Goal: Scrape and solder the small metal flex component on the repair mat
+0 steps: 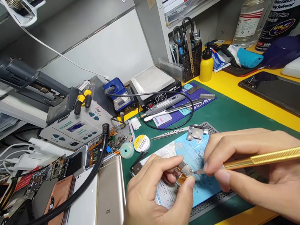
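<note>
Between thumb and fingers, my left hand (161, 199) pinches a small metal phone part with orange flex cables (185, 169). My right hand (252, 172) grips a gold knurled-handled precision knife (278, 155) like a pen. The thin tip of the knife touches or nearly touches the part's right edge; which one I cannot tell. Under both hands lies a blue and white printed sheet (206, 191) on a grey perforated pad. A small circuit board with metal shields (196, 132) rests at the sheet's far edge. Metal tweezers (169, 134) lie just beyond the sheet.
Phones (108, 200) lie side by side at left, crossed by a thick black hose (93, 183). A hot-air station (76, 126), hot plate (153, 83) and yellow bottle (206, 65) stand behind the green mat (233, 110). A dark phone (288, 97) lies at right.
</note>
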A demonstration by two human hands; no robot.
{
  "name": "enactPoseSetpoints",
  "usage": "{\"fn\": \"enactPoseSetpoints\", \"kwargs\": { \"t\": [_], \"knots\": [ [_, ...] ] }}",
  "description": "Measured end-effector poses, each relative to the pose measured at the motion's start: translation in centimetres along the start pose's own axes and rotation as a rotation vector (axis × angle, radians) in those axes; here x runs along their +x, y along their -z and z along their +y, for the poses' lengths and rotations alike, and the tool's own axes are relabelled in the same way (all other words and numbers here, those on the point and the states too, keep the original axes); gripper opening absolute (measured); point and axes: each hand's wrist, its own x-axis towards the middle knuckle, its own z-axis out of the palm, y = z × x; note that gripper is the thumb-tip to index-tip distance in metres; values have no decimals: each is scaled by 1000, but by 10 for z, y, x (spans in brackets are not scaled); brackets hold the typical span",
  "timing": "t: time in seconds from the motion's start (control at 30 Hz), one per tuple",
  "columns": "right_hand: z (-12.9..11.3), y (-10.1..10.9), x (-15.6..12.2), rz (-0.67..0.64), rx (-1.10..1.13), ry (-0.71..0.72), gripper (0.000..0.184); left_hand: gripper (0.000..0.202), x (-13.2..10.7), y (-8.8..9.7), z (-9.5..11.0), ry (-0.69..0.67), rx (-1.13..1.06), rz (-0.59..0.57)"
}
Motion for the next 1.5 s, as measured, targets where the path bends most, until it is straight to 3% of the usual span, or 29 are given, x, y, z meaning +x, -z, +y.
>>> {"fn": "enactPoseSetpoints", "kwargs": {
  "t": [0.33, 0.83, 1.3, 1.5],
  "knots": [
    [9, 3, 1, -112, 61, -57, 15, 28, 1, 1, -1, -11, -3, -28],
    [10, 1, 3, -165, 138, -143, 14, 29, 0, 1, -2, -29, -21, -72],
    [11, 2, 3, -150, 176, -111, 13, 27, 0, 2, -2, -46, -2, -96],
    [10, 4, 6, -133, 184, -170, 11, 29, 0, 2, -1, -55, 4, -85]
  ]
}}
